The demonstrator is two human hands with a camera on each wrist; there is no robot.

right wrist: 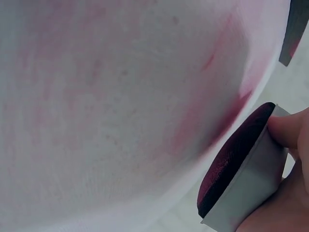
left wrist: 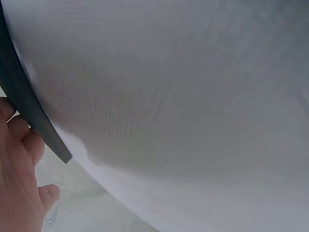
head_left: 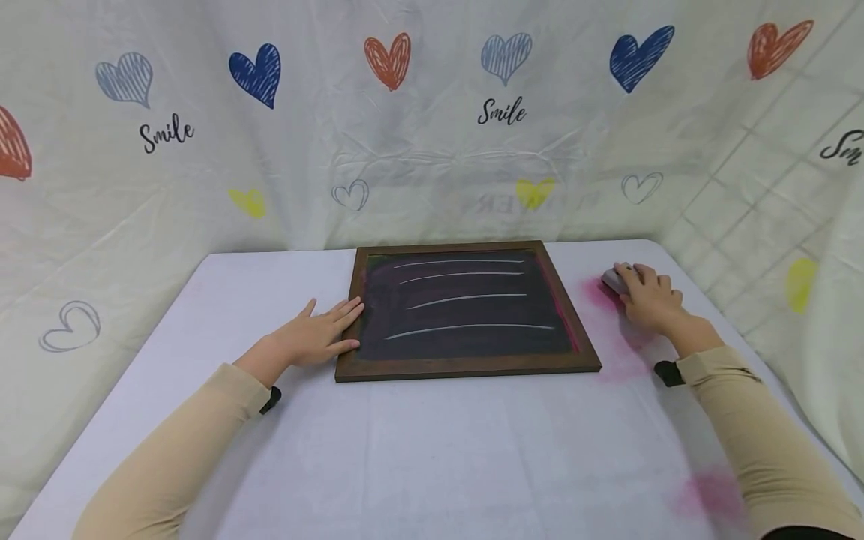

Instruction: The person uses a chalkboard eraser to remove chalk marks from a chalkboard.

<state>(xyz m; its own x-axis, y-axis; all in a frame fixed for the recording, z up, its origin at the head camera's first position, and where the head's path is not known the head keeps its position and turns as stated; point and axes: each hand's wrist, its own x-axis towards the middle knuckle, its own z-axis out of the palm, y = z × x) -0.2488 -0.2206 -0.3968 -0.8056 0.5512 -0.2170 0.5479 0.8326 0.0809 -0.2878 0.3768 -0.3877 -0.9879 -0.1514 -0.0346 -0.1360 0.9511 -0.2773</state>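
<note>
A small chalkboard (head_left: pixel 466 312) in a brown wooden frame lies on the table, with several curved white chalk lines across its dark surface. Pink residue runs along its right inner edge. My left hand (head_left: pixel 313 334) rests with extended fingers on the frame's left side; in the left wrist view, fingertips touch the wooden frame (left wrist: pixel 30 104). To the right of the board, my right hand (head_left: pixel 651 300) grips a chalkboard eraser (head_left: pixel 616 280). Seen from the right wrist, the eraser (right wrist: pixel 258 174) has a grey body and a dark felt pad stained pink, facing the tablecloth.
Pink smudges (head_left: pixel 624 360) mark the white tablecloth (head_left: pixel 432 457) beside the board's right edge. Another pink stain (head_left: pixel 715 495) lies near the right forearm. Behind the table hangs a white curtain (head_left: pixel 432 127) printed with hearts.
</note>
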